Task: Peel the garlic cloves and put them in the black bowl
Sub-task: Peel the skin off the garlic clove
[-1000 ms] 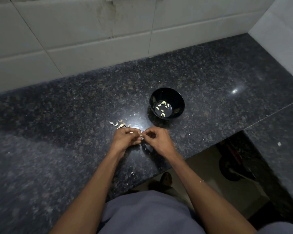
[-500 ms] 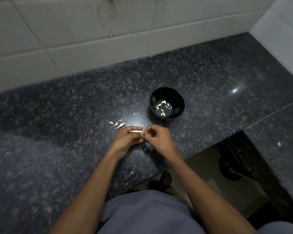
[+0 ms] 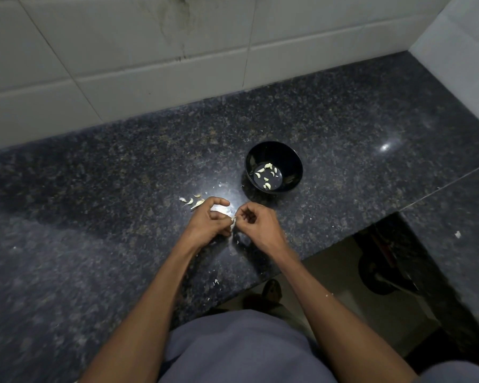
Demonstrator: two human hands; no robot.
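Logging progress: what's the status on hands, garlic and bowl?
Both hands, left and right, pinch one garlic clove. Black bowl holds several cloves. Loose cloves beside left hand; path clear.

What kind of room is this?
Most likely a kitchen: a dark speckled stone counter against a tiled wall, with a black bowl holding peeled garlic cloves.
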